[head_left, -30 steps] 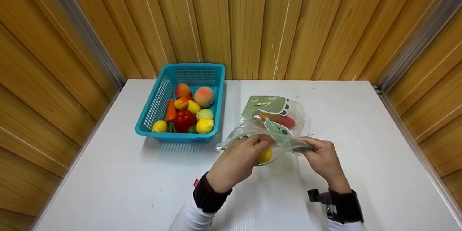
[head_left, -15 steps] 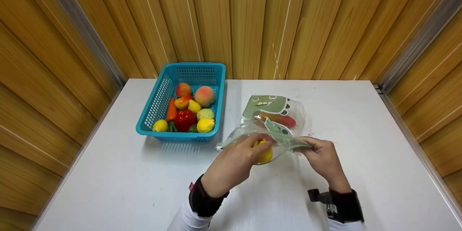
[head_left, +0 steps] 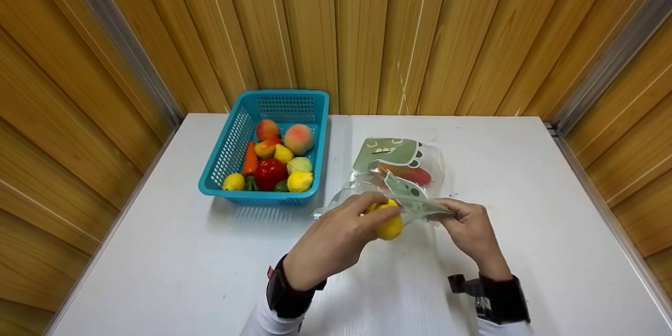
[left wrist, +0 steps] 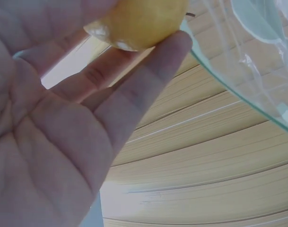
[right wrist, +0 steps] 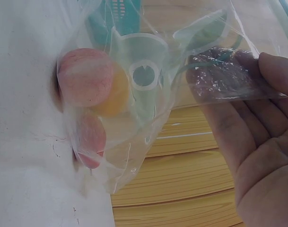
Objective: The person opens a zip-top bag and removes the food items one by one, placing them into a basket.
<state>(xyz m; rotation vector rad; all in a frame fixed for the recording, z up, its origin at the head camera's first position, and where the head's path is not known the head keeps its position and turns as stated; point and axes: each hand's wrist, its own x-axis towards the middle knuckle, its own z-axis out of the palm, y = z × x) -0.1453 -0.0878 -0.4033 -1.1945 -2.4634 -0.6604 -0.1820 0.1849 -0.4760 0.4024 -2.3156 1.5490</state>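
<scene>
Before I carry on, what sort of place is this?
Probably a small purpose-built work booth, not a home kitchen: wood-look panels on the three sides in view, metal strips along the corners, and a plain white table set between them.

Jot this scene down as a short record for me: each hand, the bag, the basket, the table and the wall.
Left hand: grips a yellow fruit at the opening of the bag
Right hand: holds the bag's edge
Bag: clear, green print, pinkish fruit inside
Basket: blue, left of the bag; holds a carrot, peach and more
Table: white
Wall: wood-look panels
</scene>
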